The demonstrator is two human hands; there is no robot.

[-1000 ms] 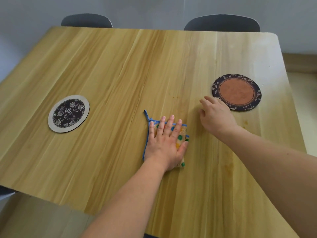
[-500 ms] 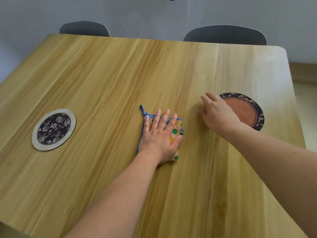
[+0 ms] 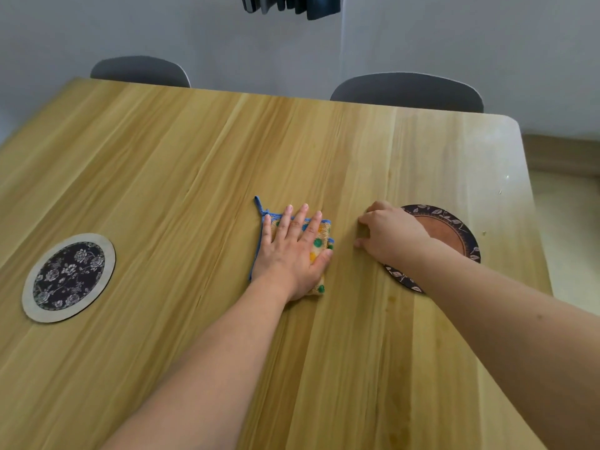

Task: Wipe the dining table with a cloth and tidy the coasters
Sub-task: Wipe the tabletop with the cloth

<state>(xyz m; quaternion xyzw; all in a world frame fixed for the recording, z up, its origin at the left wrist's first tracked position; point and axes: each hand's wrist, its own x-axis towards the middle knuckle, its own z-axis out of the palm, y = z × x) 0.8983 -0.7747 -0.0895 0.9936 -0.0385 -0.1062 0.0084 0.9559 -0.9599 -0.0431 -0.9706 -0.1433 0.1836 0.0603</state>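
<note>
My left hand [image 3: 290,254] lies flat with straight fingers on a folded yellow cloth [image 3: 319,237] with green and orange dots and a blue hem, pressing it onto the wooden table [image 3: 162,177] near the middle. My right hand [image 3: 391,237] rests on the table just right of the cloth, fingers loosely curled and holding nothing. It and its forearm cover the left part of a round coaster [image 3: 449,228] with a brown centre and dark leafy rim. A second round coaster [image 3: 68,277], dark floral with a pale rim, lies far left.
Two grey chair backs [image 3: 140,71] [image 3: 407,92] stand behind the far table edge against a grey wall. A dark object [image 3: 292,4] hangs on the wall at the top. The table's right edge [image 3: 532,203] borders pale floor.
The camera has tilted up and both coasters sit lower in view. My left hand has pushed the cloth a little away from me. My right hand has curled its fingers and now overlaps the brown coaster.
</note>
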